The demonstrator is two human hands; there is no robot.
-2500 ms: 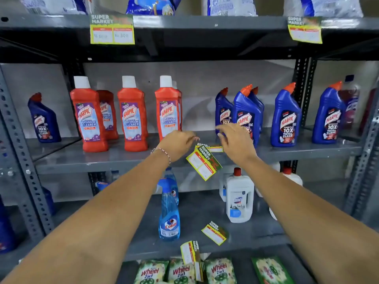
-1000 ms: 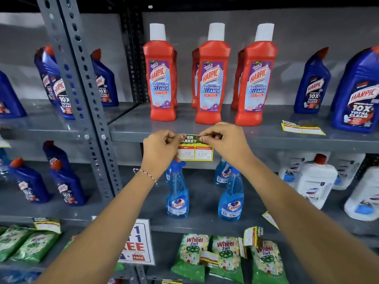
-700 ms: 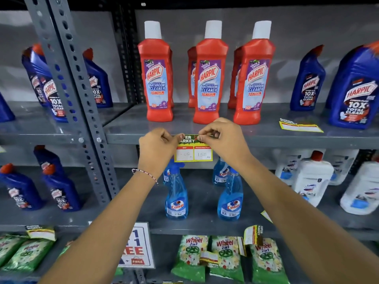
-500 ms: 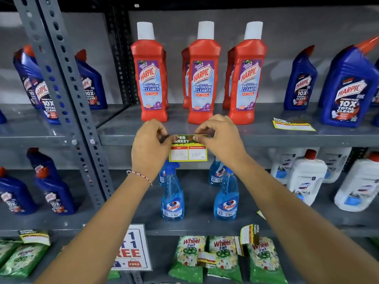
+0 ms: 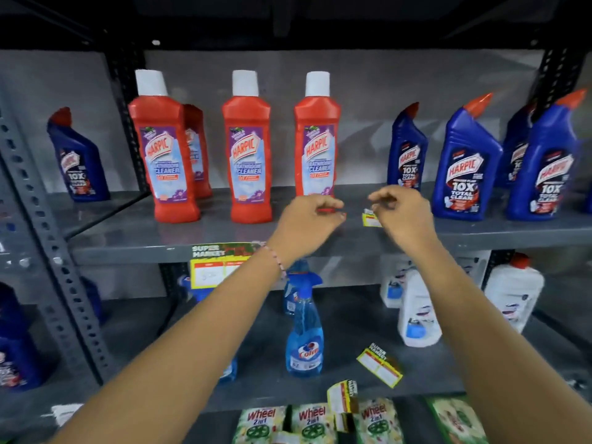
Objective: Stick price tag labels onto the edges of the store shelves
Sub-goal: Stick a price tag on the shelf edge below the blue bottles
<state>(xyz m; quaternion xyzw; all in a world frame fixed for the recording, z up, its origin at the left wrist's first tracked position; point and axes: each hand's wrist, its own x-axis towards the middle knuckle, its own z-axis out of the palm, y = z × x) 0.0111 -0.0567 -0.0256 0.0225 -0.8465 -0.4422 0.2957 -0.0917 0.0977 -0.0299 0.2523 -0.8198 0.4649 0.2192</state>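
A yellow and green price tag label (image 5: 214,267) hangs stuck on the front edge of the grey middle shelf (image 5: 128,254), partly behind my left forearm. My left hand (image 5: 307,221) floats over the shelf in front of the third red Harpic bottle (image 5: 317,139), fingers loosely curled, holding nothing. My right hand (image 5: 402,216) is just right of it, fingertips bent down right above a loose price tag (image 5: 371,220) that lies flat on the shelf. Motion blur hides whether they touch it.
Red Harpic bottles (image 5: 246,149) and blue Harpic bottles (image 5: 464,165) stand on the middle shelf. Below are blue spray bottles (image 5: 304,334), white bottles (image 5: 416,309) and a loose tag (image 5: 379,368). A folded tag (image 5: 342,395) sits above Wheel packets (image 5: 261,423). A perforated upright (image 5: 54,251) stands left.
Both hands have let go of the label, which stays stuck on the shelf edge. They moved right and up over the shelf, towards the loose tag. The view shifted right.
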